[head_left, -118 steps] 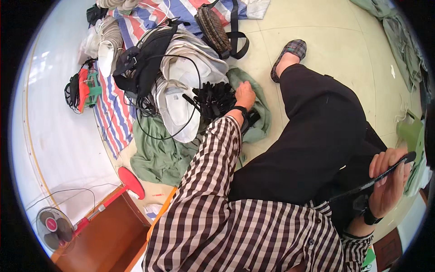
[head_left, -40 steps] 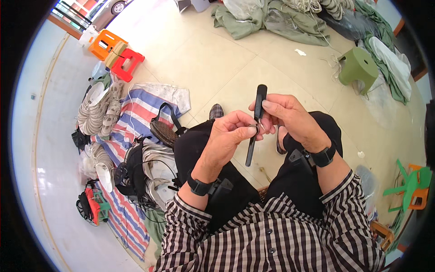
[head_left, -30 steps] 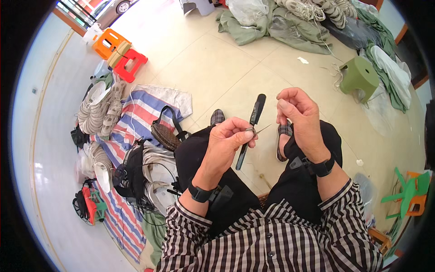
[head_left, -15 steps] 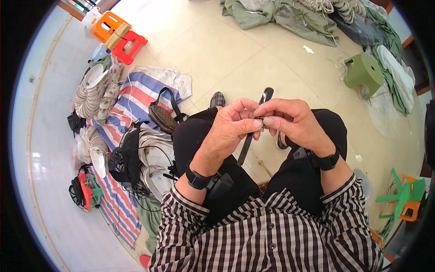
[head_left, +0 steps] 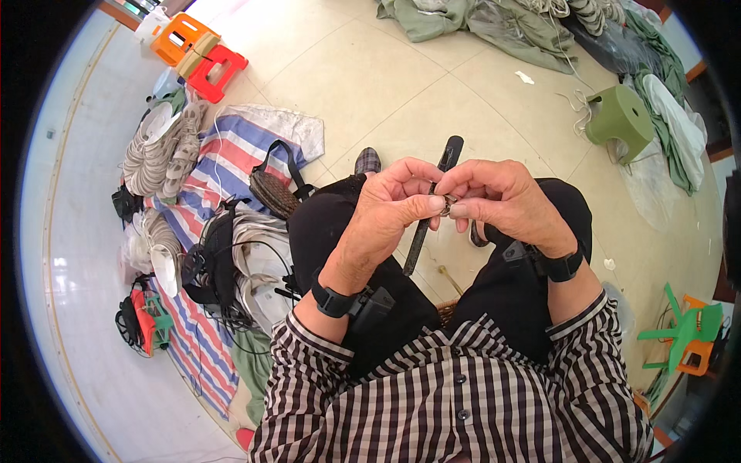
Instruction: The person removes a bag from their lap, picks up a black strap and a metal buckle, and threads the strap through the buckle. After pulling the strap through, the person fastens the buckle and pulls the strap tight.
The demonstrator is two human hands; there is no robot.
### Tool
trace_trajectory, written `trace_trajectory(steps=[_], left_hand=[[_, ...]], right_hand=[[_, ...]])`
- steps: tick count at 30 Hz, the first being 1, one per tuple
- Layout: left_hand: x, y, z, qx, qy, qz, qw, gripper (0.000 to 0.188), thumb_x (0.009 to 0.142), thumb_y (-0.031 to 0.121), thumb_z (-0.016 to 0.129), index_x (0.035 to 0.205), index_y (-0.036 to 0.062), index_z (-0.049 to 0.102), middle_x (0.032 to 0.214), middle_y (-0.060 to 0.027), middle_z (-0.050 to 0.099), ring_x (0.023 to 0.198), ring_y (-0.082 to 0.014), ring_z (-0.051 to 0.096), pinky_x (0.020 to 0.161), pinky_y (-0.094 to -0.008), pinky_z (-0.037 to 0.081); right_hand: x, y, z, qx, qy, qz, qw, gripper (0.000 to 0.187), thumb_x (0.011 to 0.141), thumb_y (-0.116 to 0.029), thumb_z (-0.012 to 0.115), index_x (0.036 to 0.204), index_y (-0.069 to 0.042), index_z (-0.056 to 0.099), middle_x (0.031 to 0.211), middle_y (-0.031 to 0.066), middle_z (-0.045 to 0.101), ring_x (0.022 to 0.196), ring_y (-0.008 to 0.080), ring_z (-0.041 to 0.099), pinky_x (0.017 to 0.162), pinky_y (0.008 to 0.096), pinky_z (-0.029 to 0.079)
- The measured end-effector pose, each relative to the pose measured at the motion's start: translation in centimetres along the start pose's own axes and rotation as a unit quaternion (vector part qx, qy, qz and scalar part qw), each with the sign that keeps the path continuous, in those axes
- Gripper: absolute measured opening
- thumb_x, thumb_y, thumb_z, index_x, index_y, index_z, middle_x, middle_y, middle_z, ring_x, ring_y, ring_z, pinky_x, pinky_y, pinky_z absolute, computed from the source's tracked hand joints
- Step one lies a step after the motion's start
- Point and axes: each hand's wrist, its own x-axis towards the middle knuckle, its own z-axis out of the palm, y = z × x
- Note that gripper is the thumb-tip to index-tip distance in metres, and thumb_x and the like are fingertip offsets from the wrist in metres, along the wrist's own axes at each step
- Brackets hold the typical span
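Observation:
Above my knees, both hands pinch the middle of a dark, narrow, flat strap (head_left: 417,245). One rounded end of it sticks out beyond my fingers, and the other hangs down toward my lap. Between my thumb tips sits a small metal-looking piece (head_left: 447,204), perhaps a buckle; its details are too small to make out. My left hand (head_left: 390,207) has thumb and fingers closed on the strap from the left. From the right, my right hand (head_left: 509,202) grips it the same way, fingertips nearly touching the left ones. The curled fingers hide part of the strap.
Left of my legs, a striped plastic sheet (head_left: 251,147) carries a brown bag (head_left: 272,193), stacks of pale pieces (head_left: 150,162) and cables. Orange (head_left: 184,38) and red (head_left: 218,73) stools stand far left. A green stool (head_left: 620,123) is at right, near heaped green cloth (head_left: 517,38).
My hands have risen slightly and stay closed on the strap. More of the small metal-looking piece shows between my thumbs. The strap's far end has moved up a little.

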Motion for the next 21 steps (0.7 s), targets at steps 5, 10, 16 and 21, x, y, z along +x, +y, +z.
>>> trace_trajectory(steps=[5,10,16,21], left_hand=[[-0.31,0.43,0.11,0.028,-0.012,0.017,0.999,0.022,0.086,0.006,0.061,0.106,-0.0020,0.056,0.084,-0.0080,0.063,0.068,-0.0122,0.057,0.063,-0.0243,0.048],[-0.39,0.50,-0.11,0.033,-0.012,0.040,0.999,0.027,0.088,0.006,0.058,0.113,-0.0031,0.052,0.082,-0.0089,0.063,0.068,-0.0121,0.057,0.063,-0.0243,0.048],[-0.50,0.54,-0.02,0.074,-0.005,0.028,0.997,0.040,0.087,0.004,0.057,0.125,-0.0021,0.046,0.078,-0.0090,0.062,0.067,-0.0120,0.058,0.063,-0.0235,0.048],[-0.58,0.42,-0.08,0.104,-0.002,0.023,0.994,0.037,0.086,0.006,0.059,0.122,-0.0022,0.049,0.078,-0.0093,0.061,0.067,-0.0134,0.058,0.061,-0.0246,0.048]], right_hand=[[-0.08,-0.10,0.15,0.011,0.015,0.007,1.000,0.014,0.083,0.001,0.059,0.098,0.001,0.060,0.078,0.0048,0.065,0.066,0.0083,0.060,0.061,0.0195,0.049],[-0.14,0.18,0.08,0.021,0.021,-0.001,1.000,0.017,0.083,0.001,0.060,0.099,0.002,0.059,0.081,0.0061,0.066,0.068,0.0085,0.062,0.062,0.0192,0.049],[-0.42,0.06,0.19,0.042,0.088,-0.039,0.995,0.017,0.082,0.003,0.061,0.098,0.001,0.058,0.082,0.0055,0.063,0.069,0.0108,0.062,0.062,0.0198,0.048],[-0.29,0.24,-0.46,0.094,0.119,-0.104,0.983,0.020,0.083,0.003,0.061,0.102,0.002,0.056,0.085,0.0065,0.061,0.072,0.0127,0.061,0.065,0.0217,0.049]])
